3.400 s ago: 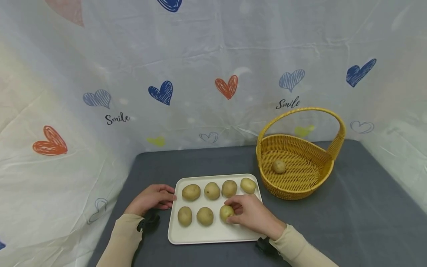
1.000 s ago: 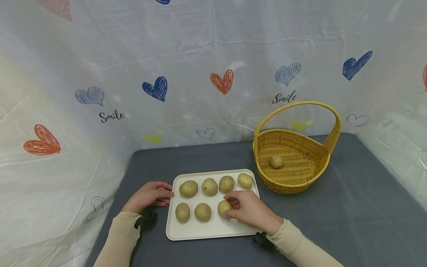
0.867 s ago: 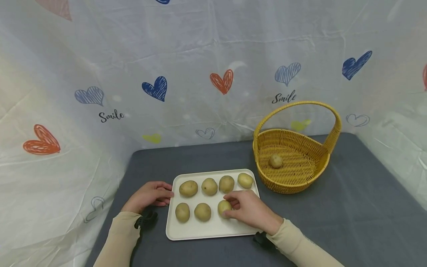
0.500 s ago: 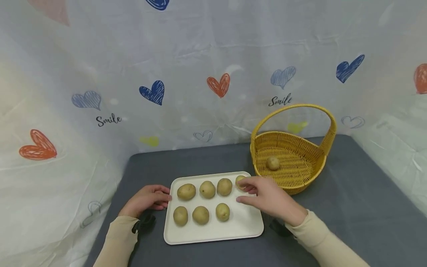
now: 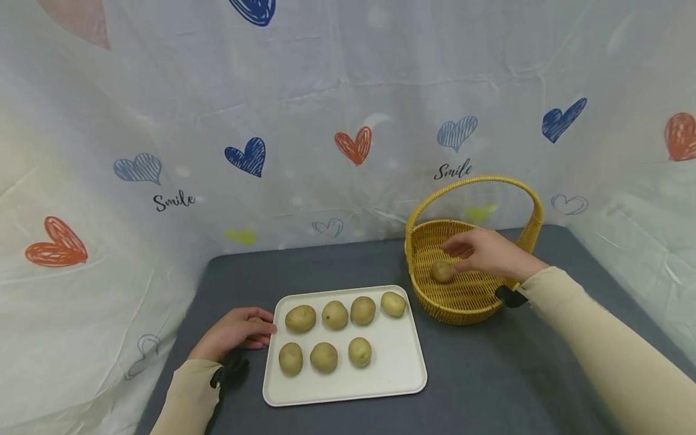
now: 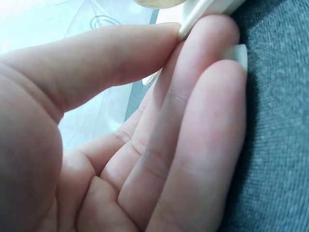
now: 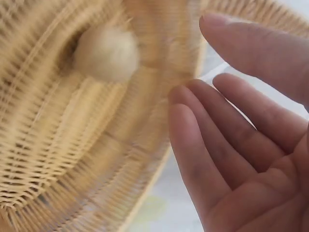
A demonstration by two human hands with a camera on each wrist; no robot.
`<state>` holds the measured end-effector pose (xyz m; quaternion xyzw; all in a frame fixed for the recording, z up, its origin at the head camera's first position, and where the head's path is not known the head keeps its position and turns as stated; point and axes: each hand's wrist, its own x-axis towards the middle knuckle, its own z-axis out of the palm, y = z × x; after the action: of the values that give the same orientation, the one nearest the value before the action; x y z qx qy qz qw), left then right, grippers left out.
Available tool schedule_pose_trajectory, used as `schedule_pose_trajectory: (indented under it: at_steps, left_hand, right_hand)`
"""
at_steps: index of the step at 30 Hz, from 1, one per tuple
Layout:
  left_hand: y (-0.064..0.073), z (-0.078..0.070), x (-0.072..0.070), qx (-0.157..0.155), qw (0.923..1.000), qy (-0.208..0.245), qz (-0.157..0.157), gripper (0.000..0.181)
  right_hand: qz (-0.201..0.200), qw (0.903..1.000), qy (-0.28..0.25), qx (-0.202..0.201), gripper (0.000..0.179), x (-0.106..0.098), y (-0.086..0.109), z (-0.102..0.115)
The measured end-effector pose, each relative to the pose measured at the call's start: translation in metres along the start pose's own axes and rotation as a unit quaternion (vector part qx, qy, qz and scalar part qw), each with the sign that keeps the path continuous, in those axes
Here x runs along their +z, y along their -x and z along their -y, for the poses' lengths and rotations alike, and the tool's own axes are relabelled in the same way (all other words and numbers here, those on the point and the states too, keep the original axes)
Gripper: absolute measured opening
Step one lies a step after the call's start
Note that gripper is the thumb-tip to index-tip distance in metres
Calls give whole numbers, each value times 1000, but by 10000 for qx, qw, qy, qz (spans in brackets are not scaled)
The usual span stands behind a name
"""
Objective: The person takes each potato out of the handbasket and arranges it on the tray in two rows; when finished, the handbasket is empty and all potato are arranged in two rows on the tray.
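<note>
My left hand (image 5: 236, 332) is at the left edge of the white tray (image 5: 391, 374). In the left wrist view the tray's rim (image 6: 195, 17) lies between thumb and fingertips, pinched. Several potatoes stand on the tray in two rows, among them a potato (image 5: 360, 352) at the right of the near row and a smaller pale potato (image 5: 393, 304) at the far right corner. My right hand (image 5: 489, 254) hovers over the yellow wicker basket (image 5: 457, 315), holding nothing. In the right wrist view its fingers (image 7: 186, 130) are spread from the thumb, apart from the basket's potato (image 7: 107, 54).
The basket's tall arched handle (image 5: 473, 181) rises around the right hand. A dark grey cloth (image 5: 337, 260) covers the table. Behind it hangs a pale curtain (image 5: 304, 90) printed with hearts.
My right hand has let go of the near-row potato, leaving it on the tray, then moved right and away over the basket. The left hand has stayed at the tray's edge.
</note>
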<state>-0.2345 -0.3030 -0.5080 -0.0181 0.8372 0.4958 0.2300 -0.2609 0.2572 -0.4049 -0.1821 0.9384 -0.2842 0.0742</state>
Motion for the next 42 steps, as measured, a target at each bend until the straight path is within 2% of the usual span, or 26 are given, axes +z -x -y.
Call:
schedule_pose_trajectory:
  at_steps: [6,16,28,42]
  left_hand:
    - [1,2,0,-60,10000,29,68,50]
    - [0,2,0,7,10000,44,41,52]
    - [0,3,-1,-16,10000,63,-9,49]
    - [3,-1,1,38,10000,-10,-60,49]
  right_hand:
    - [472,9987,32,205,55,3,-21,-16]
    - [691,9967,233,352,62,15,-41,-31]
    - [747,9956,404,393,63,21,-47,-37]
    - [707,9971,191,193,52,21,-46,-34]
